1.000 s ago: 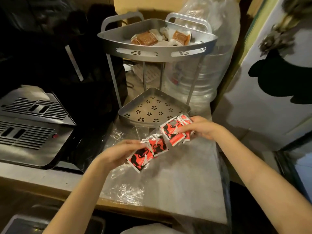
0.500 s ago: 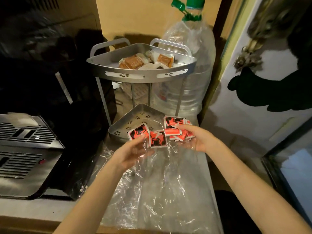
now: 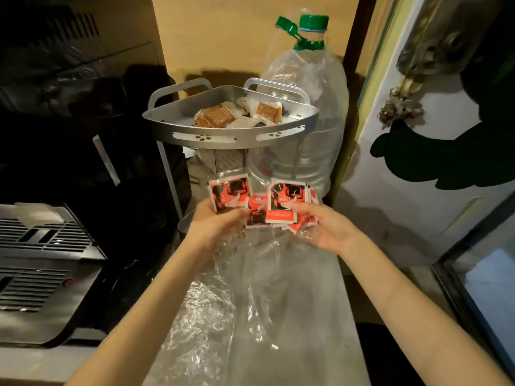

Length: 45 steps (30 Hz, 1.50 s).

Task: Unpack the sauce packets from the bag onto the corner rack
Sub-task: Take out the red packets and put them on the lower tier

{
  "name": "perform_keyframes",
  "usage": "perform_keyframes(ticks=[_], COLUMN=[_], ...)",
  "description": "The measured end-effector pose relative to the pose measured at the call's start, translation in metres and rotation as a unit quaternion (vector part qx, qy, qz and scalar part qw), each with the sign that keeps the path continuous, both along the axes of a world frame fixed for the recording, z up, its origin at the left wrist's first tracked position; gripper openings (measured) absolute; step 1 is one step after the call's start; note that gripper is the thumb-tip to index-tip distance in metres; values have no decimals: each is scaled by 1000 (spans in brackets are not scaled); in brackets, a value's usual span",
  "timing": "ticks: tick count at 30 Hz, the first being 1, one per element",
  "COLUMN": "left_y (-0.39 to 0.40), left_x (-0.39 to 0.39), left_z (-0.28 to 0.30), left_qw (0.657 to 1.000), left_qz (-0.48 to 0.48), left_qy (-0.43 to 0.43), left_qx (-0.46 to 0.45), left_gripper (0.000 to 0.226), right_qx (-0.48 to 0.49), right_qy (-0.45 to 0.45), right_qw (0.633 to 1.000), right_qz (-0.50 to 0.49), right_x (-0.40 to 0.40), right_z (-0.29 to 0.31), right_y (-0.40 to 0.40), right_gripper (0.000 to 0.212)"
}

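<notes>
A joined strip of red and black sauce packets (image 3: 262,201) is held up between both hands, just in front of the corner rack's lower shelf. My left hand (image 3: 214,227) grips the left end packet (image 3: 229,195). My right hand (image 3: 326,228) grips a small stack of packets (image 3: 288,203) at the right end. The silver two-tier corner rack (image 3: 231,135) stands behind, its top shelf holding several brown and white packets (image 3: 237,117). The clear plastic bag (image 3: 250,296) lies flat on the counter below my hands.
A large clear water bottle (image 3: 309,107) with a green cap stands right behind the rack. A black and silver appliance (image 3: 41,254) sits at the left. A white door (image 3: 434,151) is on the right. The grey counter (image 3: 334,316) runs toward me.
Both hands lifted the packet strip away from the bag and toward the rack, and moved closer together, folding the strip. The view tilted up, showing the bottle's cap.
</notes>
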<state>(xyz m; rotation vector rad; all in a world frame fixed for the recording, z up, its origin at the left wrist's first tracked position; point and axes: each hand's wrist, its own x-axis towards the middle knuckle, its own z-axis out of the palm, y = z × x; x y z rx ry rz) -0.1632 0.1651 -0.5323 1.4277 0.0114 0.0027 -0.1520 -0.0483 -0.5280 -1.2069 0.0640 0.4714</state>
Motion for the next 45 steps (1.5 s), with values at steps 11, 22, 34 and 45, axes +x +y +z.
perform_keyframes(ticks=[11, 22, 34, 45], left_y=[24, 37, 41, 49], left_x=[9, 9, 51, 104], left_z=[101, 96, 1, -35], left_qw=[962, 949, 992, 996], left_qz=[-70, -97, -36, -15], left_qy=[-250, -272, -89, 5], left_qx=[91, 125, 80, 87], left_gripper=[33, 30, 25, 38], right_qx=[-18, -56, -192, -229], right_qy=[-300, -346, -247, -163], right_qw=[953, 934, 948, 960], right_qz=[35, 76, 58, 9], right_x=[13, 22, 63, 109], right_z=[83, 76, 7, -24], right_y=[12, 16, 18, 22], right_gripper=[52, 53, 42, 46])
